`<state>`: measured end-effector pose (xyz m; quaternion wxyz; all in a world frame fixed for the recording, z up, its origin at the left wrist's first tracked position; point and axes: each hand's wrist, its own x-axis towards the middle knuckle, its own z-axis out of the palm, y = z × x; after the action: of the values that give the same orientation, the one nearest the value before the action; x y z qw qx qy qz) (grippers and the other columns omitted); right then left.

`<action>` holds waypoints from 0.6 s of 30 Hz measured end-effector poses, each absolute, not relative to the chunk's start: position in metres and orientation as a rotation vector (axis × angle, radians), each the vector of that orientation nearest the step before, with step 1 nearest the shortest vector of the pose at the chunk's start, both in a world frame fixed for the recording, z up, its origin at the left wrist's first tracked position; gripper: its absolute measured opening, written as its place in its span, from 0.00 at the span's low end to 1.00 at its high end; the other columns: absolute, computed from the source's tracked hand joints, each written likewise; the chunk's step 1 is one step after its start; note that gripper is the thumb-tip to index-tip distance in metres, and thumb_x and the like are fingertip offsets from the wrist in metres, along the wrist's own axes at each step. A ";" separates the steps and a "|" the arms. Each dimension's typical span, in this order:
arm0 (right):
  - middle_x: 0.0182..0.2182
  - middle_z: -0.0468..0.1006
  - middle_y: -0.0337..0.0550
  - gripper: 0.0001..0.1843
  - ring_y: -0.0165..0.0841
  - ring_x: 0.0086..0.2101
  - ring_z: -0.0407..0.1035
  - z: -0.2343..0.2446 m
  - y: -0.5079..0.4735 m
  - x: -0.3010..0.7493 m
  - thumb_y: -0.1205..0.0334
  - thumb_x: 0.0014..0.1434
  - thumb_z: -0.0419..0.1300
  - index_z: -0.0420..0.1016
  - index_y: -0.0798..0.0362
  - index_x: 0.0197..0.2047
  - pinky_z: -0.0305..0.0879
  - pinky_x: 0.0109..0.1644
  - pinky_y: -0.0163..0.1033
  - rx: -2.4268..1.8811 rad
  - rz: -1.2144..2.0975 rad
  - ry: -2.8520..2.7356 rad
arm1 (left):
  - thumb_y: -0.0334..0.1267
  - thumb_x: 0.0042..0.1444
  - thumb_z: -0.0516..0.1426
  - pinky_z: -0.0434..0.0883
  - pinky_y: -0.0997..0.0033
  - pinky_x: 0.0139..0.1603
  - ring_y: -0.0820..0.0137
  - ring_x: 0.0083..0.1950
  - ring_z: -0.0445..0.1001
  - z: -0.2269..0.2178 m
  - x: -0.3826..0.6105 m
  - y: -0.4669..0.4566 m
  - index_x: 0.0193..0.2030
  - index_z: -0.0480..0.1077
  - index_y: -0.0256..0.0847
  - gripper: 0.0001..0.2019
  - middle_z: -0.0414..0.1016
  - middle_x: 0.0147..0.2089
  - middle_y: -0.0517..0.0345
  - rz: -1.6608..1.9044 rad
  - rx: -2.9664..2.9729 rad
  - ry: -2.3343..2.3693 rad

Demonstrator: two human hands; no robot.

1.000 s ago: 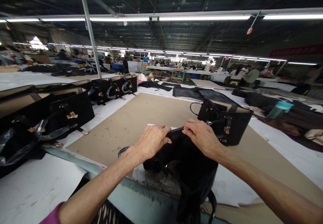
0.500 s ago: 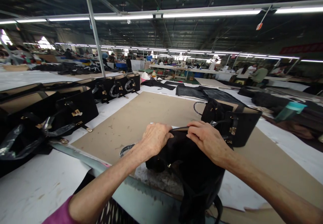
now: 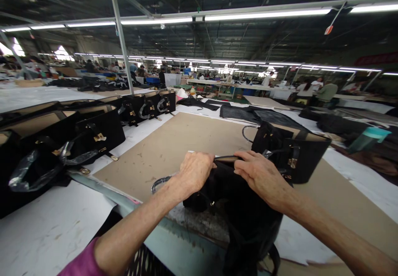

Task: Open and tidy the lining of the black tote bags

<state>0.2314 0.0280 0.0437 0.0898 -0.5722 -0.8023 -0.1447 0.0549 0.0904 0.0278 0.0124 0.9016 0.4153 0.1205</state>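
Note:
A black handbag (image 3: 239, 209) stands at the near edge of the table, its lower part hanging over the edge. My left hand (image 3: 195, 171) is closed on the bag's top rim at the left. My right hand (image 3: 259, 175) is closed on the same rim at the right, fingers curled over it. A second black handbag (image 3: 298, 155) with gold hardware stands just behind my right hand. Both bags rest on a brown cardboard sheet (image 3: 186, 143).
A row of black handbags (image 3: 93, 130) lines the left side of the table. Dark cut pieces (image 3: 242, 114) lie further back. A teal-capped bottle (image 3: 368, 138) lies at the right. Other people work at distant tables (image 3: 311, 91). A metal pole (image 3: 122, 43) rises at the left.
The view has shifted slightly, so everything sits a little further right. My hands keep their grip on the bag's rim, with almost no movement.

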 end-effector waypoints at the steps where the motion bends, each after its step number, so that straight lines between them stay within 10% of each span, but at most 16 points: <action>1: 0.38 0.72 0.44 0.12 0.35 0.38 0.63 0.044 0.028 0.231 0.65 0.57 0.48 0.70 0.52 0.26 0.58 0.43 0.39 -1.722 -0.443 -2.368 | 0.41 0.56 0.47 0.61 0.70 0.32 0.64 0.36 0.72 0.027 0.056 0.090 0.33 0.67 0.41 0.10 0.74 0.33 0.54 0.394 2.831 1.295; 18: 0.28 0.72 0.42 0.13 0.29 0.30 0.65 0.048 0.039 0.221 0.63 0.58 0.47 0.67 0.54 0.25 0.54 0.32 0.32 -1.981 -0.509 -2.195 | 0.42 0.57 0.43 0.61 0.71 0.31 0.66 0.33 0.72 0.028 0.059 0.088 0.29 0.69 0.41 0.16 0.73 0.29 0.53 0.374 2.843 1.321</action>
<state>0.2206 0.0387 0.0482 0.0707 -0.6585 -0.7299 -0.1692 0.0591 0.0882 0.0276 -0.0081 0.9005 0.4184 0.1185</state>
